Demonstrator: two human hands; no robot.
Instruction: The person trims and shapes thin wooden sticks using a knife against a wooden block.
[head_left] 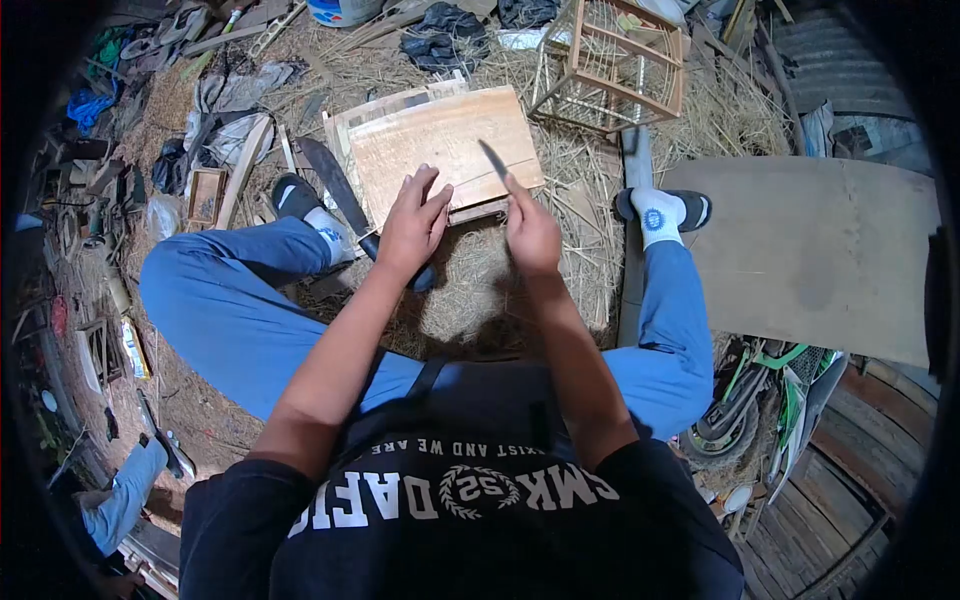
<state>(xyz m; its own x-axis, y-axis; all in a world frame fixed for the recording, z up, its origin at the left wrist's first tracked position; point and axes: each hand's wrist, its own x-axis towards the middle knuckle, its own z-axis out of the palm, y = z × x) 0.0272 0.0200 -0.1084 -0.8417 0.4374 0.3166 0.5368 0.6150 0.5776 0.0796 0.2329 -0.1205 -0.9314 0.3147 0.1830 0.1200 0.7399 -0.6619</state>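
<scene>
A pale wooden board (430,140) lies in front of me, with a thin dark line across its lower right part. My left hand (412,222) rests at the board's near edge, fingers spread on the wood. In my right hand (532,228) is a small knife (492,157), its blade pointing up and to the left over the board's right part; the grip is hidden by my fingers. Left of the board lies a large dark-bladed machete (335,180), its handle passing behind my left wrist.
A wooden frame cage (610,75) stands behind the board at the right. Straw covers the ground. A large flat panel (810,255) and a green motorcycle (765,400) are at the right. Another person's leg (130,490) shows at lower left.
</scene>
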